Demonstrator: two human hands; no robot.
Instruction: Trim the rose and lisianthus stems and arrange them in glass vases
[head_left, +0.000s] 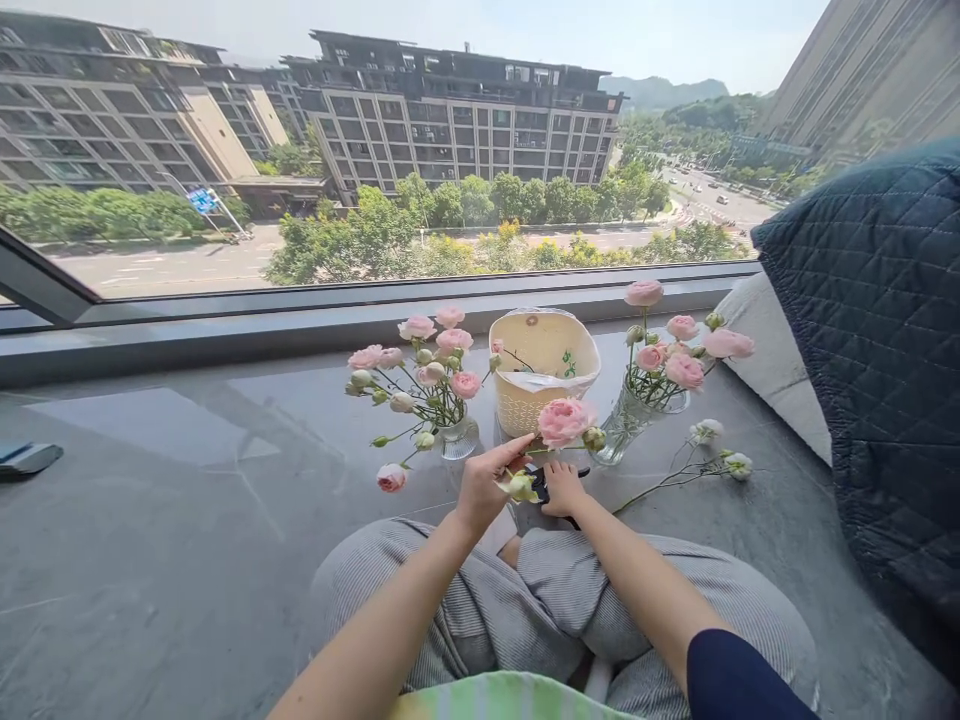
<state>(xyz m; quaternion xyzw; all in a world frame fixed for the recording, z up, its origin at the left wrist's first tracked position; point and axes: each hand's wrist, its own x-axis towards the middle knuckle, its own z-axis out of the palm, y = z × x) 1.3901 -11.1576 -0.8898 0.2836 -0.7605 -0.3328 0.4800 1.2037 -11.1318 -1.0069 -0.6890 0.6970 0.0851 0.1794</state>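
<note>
My left hand [484, 485] closes around the stem of a pink garden rose [564, 421], whose open bloom stands just above my fingers. A pale green bud [521, 487] sits low on that stem, between my hands. My right hand [562, 488] rests on a pair of black-handled floral snips [545, 482], with its blades hidden by my fingers and the foliage. Just beyond my hands stand a cream woven basket [544, 365] and glass vases [459, 437] [628, 425] holding pink roses. A cut rose stem [712, 465] lies loose to the right.
I sit cross-legged in grey striped trousers [450, 610] on a grey stone window ledge [172, 520]. A large window [450, 230] runs along the far side. A navy quilted cushion [862, 340] lies on the right, and a small grey object [28, 458] sits at the left edge.
</note>
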